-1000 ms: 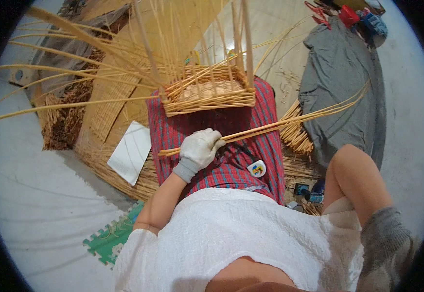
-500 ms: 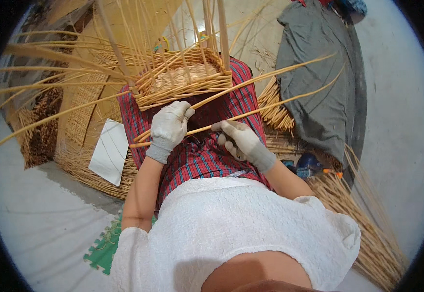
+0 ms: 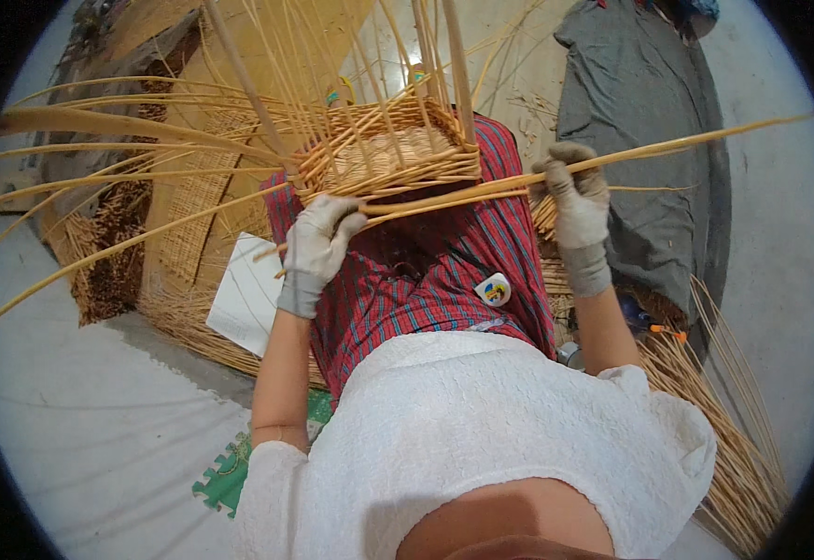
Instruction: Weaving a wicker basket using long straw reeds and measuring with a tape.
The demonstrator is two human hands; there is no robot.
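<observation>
An unfinished rectangular tan wicker basket (image 3: pixel 393 177) rests on red plaid cloth (image 3: pixel 416 252). Just nearside of the basket's left corner, the white-gloved left hand (image 3: pixel 318 235) closes its fingers around long, slender yellowish-tan rods (image 3: pixel 458 197); right of the basket, the grey-white-gloved right hand (image 3: pixel 577 198) curls its fingers around them too.

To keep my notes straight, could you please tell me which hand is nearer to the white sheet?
Left: the left hand is beside the sheet; the right hand is across the red cloth.
</observation>
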